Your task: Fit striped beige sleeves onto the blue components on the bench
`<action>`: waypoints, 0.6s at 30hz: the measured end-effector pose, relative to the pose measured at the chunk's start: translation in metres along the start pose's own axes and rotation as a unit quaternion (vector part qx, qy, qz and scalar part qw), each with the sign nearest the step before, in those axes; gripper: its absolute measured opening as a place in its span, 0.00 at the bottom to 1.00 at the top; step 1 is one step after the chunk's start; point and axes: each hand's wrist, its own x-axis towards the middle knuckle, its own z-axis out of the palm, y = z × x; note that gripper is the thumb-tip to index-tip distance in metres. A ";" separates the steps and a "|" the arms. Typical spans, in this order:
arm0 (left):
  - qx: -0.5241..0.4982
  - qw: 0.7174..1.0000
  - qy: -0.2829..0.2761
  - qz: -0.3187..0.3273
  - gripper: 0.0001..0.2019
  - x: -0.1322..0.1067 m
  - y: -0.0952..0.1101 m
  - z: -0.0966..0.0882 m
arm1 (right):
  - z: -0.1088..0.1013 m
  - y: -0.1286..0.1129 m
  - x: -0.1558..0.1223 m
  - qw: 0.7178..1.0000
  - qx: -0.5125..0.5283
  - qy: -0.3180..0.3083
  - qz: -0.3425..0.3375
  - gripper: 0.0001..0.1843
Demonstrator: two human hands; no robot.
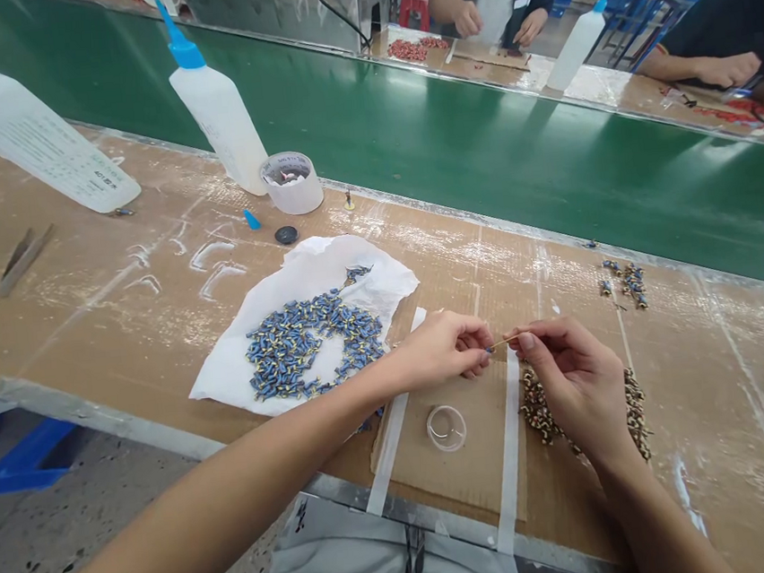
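Observation:
My left hand [446, 348] is pinched shut on a tiny part I cannot make out, held above a taped-down cardboard square [470, 458]. My right hand [577, 380] pinches a thin stick [505, 340] whose tip meets the left fingertips. A heap of small blue parts [310, 343] lies on white paper [240, 359] to the left of my left hand. Under my right hand is a pile of speckled small parts [535, 407]. A small clear round lid [446, 427] rests on the cardboard below both hands.
A squeeze bottle with a blue nozzle [220, 113] and a small white cup [291, 183] stand at the back. Another bottle [30, 140] lies at the left. A green conveyor belt [475, 133] runs behind. Other people's hands [468, 17] work across it. A few blue parts [628, 281] lie at the right.

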 end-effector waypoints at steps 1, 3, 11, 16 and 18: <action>0.000 1.000 0.001 -0.001 0.05 0.000 0.000 0.000 | 0.000 -0.001 0.000 1.000 -0.009 0.002 -0.006 0.05; -0.001 1.000 0.002 -0.002 0.05 0.000 0.000 0.000 | 0.000 -0.001 0.000 0.999 -0.026 0.002 -0.018 0.04; -0.028 1.000 -0.006 -0.012 0.06 -0.001 0.001 -0.001 | -0.010 -0.006 0.001 0.997 0.083 0.000 0.011 0.03; -0.002 1.000 -0.009 0.012 0.05 -0.001 -0.001 -0.004 | -0.010 -0.024 -0.004 0.971 0.109 -0.203 -0.060 0.05; 0.030 0.999 0.000 0.036 0.05 0.000 -0.002 -0.005 | -0.003 -0.030 -0.007 0.955 0.087 -0.270 -0.093 0.06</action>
